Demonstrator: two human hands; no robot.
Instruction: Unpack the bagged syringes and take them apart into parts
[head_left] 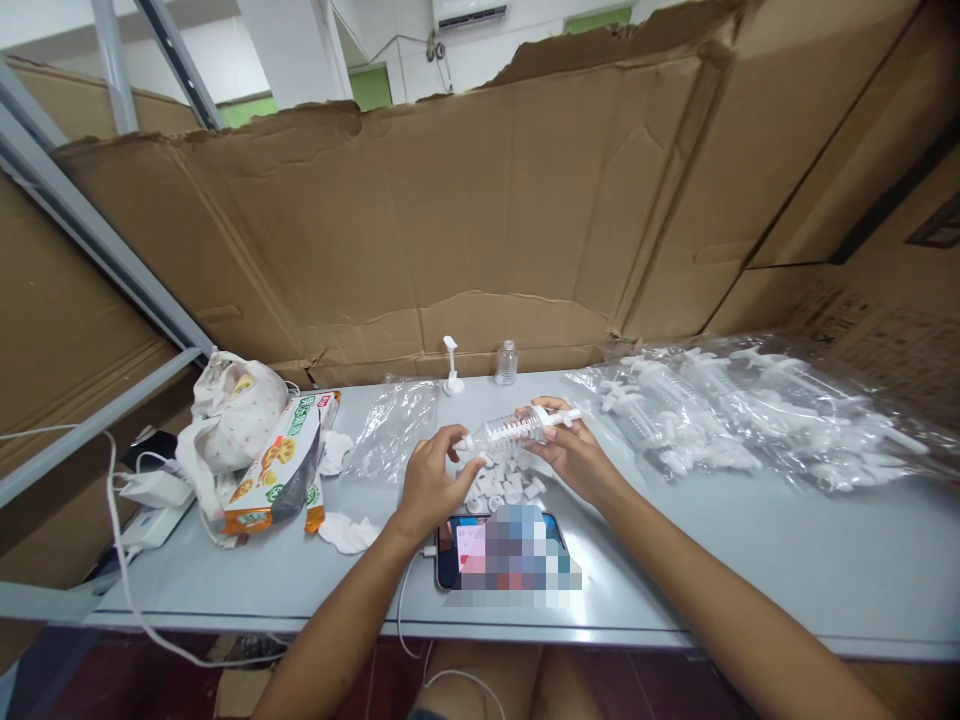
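Note:
A clear plastic syringe (517, 428) with a white plunger lies level between both hands above the table. My left hand (435, 478) pinches its tip end with thumb and fingers. My right hand (568, 447) is closed round the plunger end. Below the syringe lie several small white caps (502, 487) in a loose pile on the table.
A phone (506, 552) on a white cable lies near the grey table's (750, 560) front edge. Bagged syringes (720, 405) fill the right. An empty clear bag (394, 425), snack packet (281, 470), cloth bag (229, 405), white plunger (451, 368) and small bottle (507, 363) stand left and behind. Cardboard walls surround.

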